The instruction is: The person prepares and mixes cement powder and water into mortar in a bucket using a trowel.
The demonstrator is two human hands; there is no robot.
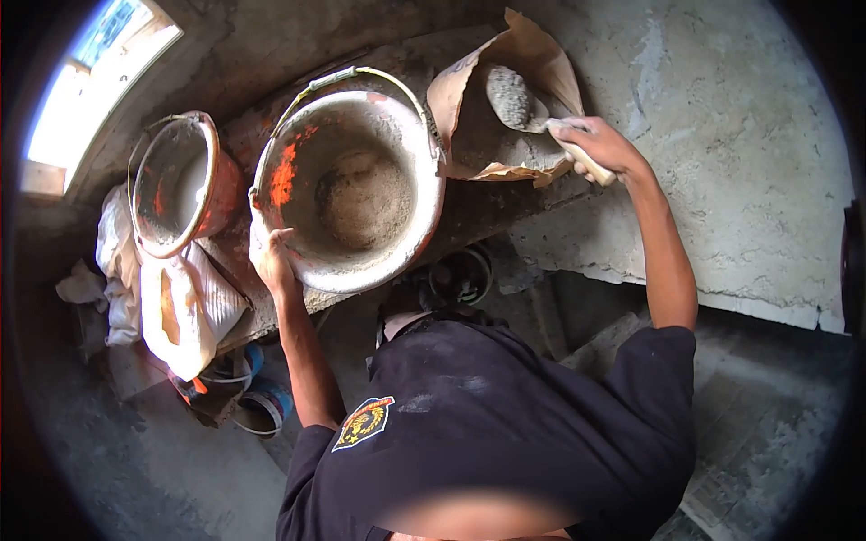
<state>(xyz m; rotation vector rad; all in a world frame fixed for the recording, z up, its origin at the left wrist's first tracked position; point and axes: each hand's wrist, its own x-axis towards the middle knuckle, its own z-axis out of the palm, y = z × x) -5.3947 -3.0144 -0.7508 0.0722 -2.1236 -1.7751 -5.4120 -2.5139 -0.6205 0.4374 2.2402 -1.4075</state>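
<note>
My left hand [272,254] grips the left rim of a large, dusty bucket [350,278] with red-orange patches inside. Grey-brown powder [363,200] covers its bottom, and its wire handle [388,74] stands raised at the far side. To the right, my right hand [597,147] is closed around the wooden handle of a trowel [601,173]. A heap of grey powder [508,97] covers the trowel's blade, which is over the mouth of an open brown paper bag [555,70]. The bag's torn edge lies beside the bucket.
A smaller, tilted red bucket [209,185] stands at the left above white sacks [185,311]. Paint pails [264,406] sit on the floor below. A rough concrete slab [722,180] extends along the right, and a dark container [462,275] is under the ledge.
</note>
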